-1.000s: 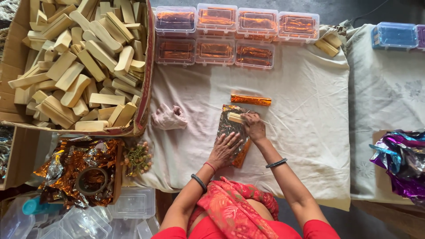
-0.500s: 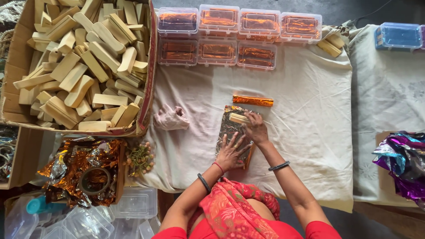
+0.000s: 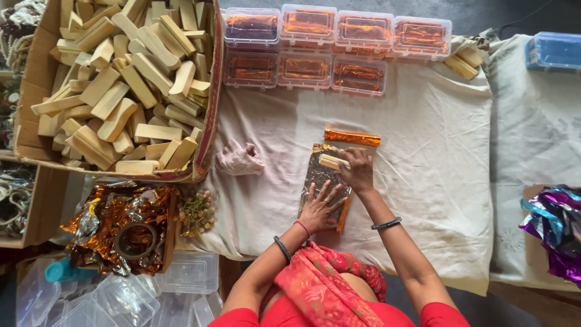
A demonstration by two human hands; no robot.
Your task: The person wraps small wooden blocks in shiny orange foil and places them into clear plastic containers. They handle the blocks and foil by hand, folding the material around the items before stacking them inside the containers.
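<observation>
A shiny foil sheet, silver on top with an orange underside, lies on the cloth-covered table in front of me. My left hand presses flat on its near part, fingers spread. My right hand holds a pale wooden block down on the sheet's far end. Just beyond lies a finished bar wrapped in orange foil.
A large cardboard box full of pale wooden blocks stands at the left. Several clear lidded boxes with orange-wrapped bars line the far edge. A crumpled pink cloth, a foil pile with a tape roll, and purple foil lie around.
My left hand has slid slightly along the foil sheet and spread flatter. My right hand stays on the block at the sheet's far end.
</observation>
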